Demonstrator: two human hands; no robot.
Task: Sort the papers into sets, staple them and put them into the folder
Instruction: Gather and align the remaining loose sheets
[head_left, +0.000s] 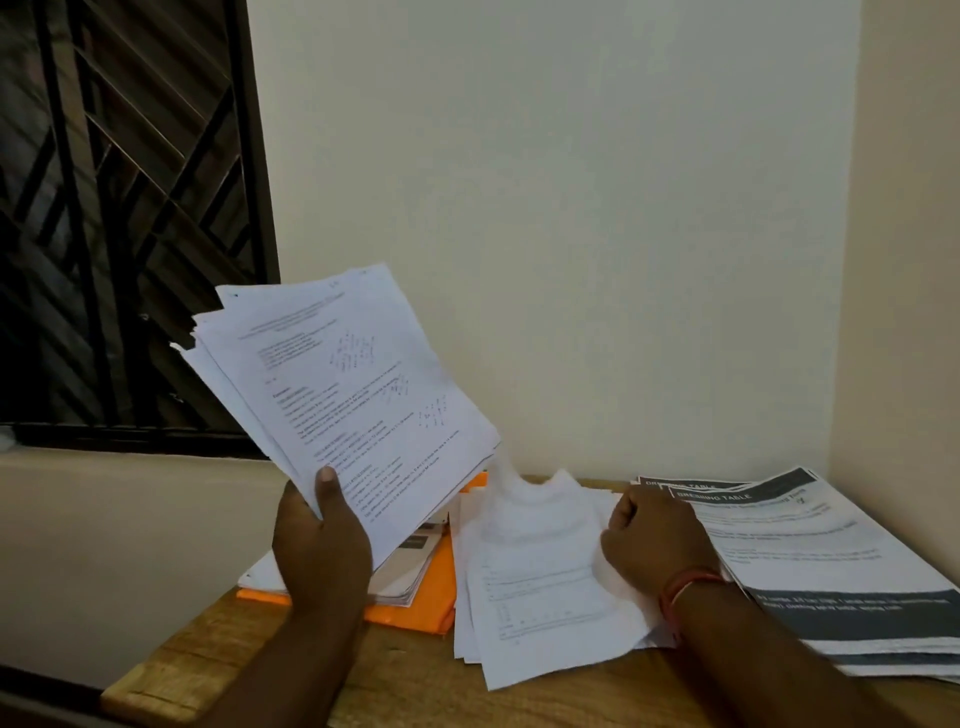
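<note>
My left hand (322, 545) grips a fanned stack of printed white sheets (337, 384) by its lower edge and holds it tilted above the table. My right hand (654, 540) pinches the right edge of a blurred white sheet (535, 519) that curves over the middle pile of papers (540, 608). An orange folder (431, 587) lies under the raised stack, with papers resting on it. On the right lies a pile of dark-banded sheets headed "DRESSING TABLE" (821, 551). No stapler shows.
The wooden table (415, 680) stands in a corner, with a cream wall behind and to the right. A dark barred window (124, 218) and a ledge are on the left. The table's left edge runs close to the folder.
</note>
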